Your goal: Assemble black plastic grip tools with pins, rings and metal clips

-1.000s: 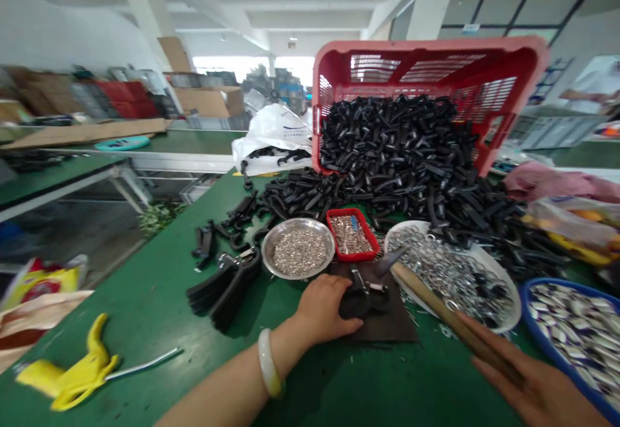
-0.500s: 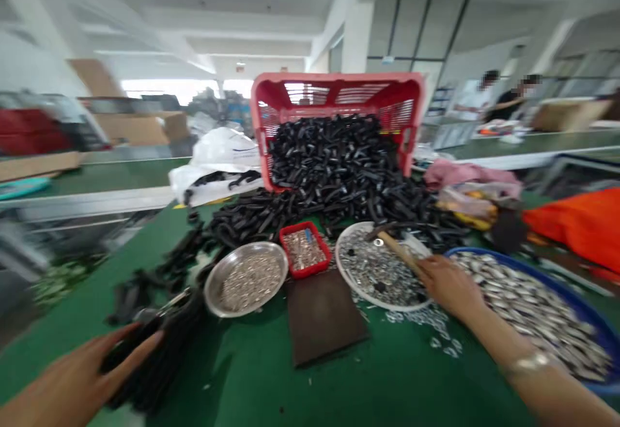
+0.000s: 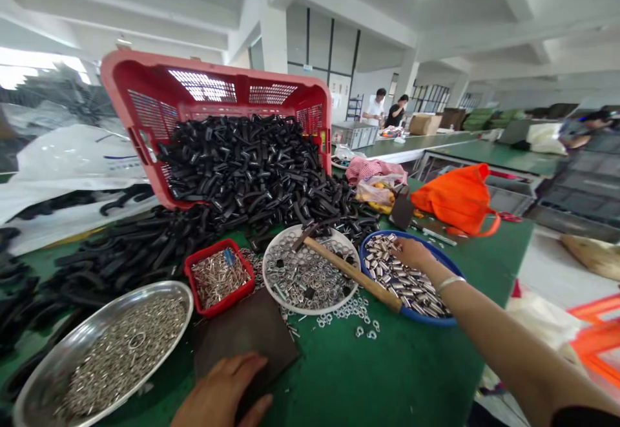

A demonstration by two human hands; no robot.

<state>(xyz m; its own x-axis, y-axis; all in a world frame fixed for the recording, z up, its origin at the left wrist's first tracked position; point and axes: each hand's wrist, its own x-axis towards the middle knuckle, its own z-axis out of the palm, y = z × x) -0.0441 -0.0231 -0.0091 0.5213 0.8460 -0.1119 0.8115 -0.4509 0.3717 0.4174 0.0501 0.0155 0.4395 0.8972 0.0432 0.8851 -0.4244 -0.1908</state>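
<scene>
My right hand (image 3: 411, 254) reaches over a blue-rimmed tray (image 3: 409, 311) of short metal tubes, its fingertips at the tubes; I cannot tell if it holds one. My left hand (image 3: 217, 393) lies at the near edge of a dark rubber mat (image 3: 247, 340), holding nothing. A wooden-handled hammer (image 3: 351, 272) rests across a white plate (image 3: 285, 291) of metal rings. A small red tray (image 3: 217, 277) of metal pins and a steel dish (image 3: 116, 356) of small rivets stand left of it. A tipped red basket (image 3: 145, 101) spills black plastic pieces (image 3: 242, 168).
Loose rings (image 3: 351, 314) lie on the green workbench (image 3: 387, 375). Beyond stand an orange bag (image 3: 455, 197), a pink cloth (image 3: 371, 170) and a white sack (image 3: 72, 168). Two people (image 3: 385, 109) stand at a far bench, and another person (image 3: 588, 133) sits at the right.
My view has swung right and down. My right hand has moved from the hammer handle to the blue tray. My left hand has moved from the black pieces to the mat.
</scene>
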